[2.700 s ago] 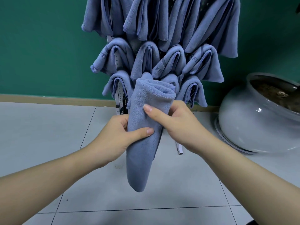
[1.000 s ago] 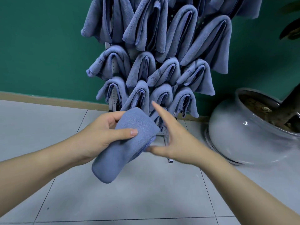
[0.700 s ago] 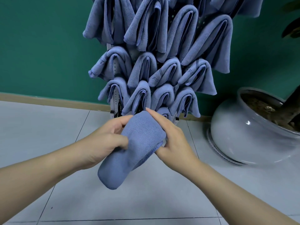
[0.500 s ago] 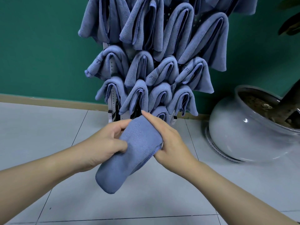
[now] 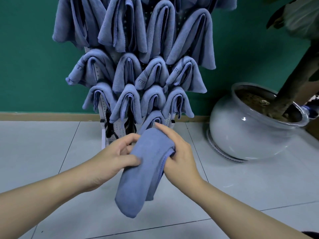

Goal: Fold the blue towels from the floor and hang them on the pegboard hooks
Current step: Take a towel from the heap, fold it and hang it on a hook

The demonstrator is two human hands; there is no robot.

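Observation:
A folded blue towel (image 5: 143, 171) hangs doubled over between both hands, its loose end drooping toward the floor. My left hand (image 5: 114, 156) grips its left side, thumb on the front. My right hand (image 5: 177, 156) holds its right edge, forefinger laid along the top fold and the other fingers tucked into the fold. Just behind stands a white pegboard (image 5: 119, 131) leaning on the green wall, with several blue towels (image 5: 127, 73) draped over its hooks in rows. The lowest hung towel (image 5: 152, 120) sits right above my right forefinger.
A large white ceramic plant pot (image 5: 245, 133) with soil and a thick trunk stands on the right, close to the pegboard. Grey floor tiles (image 5: 43, 149) spread to the left and front. A wooden skirting board runs along the wall.
My right hand let go of the towel, then came back and took hold of its right edge. The towel sank lower and nearer the pegboard's foot, and my view tilted down.

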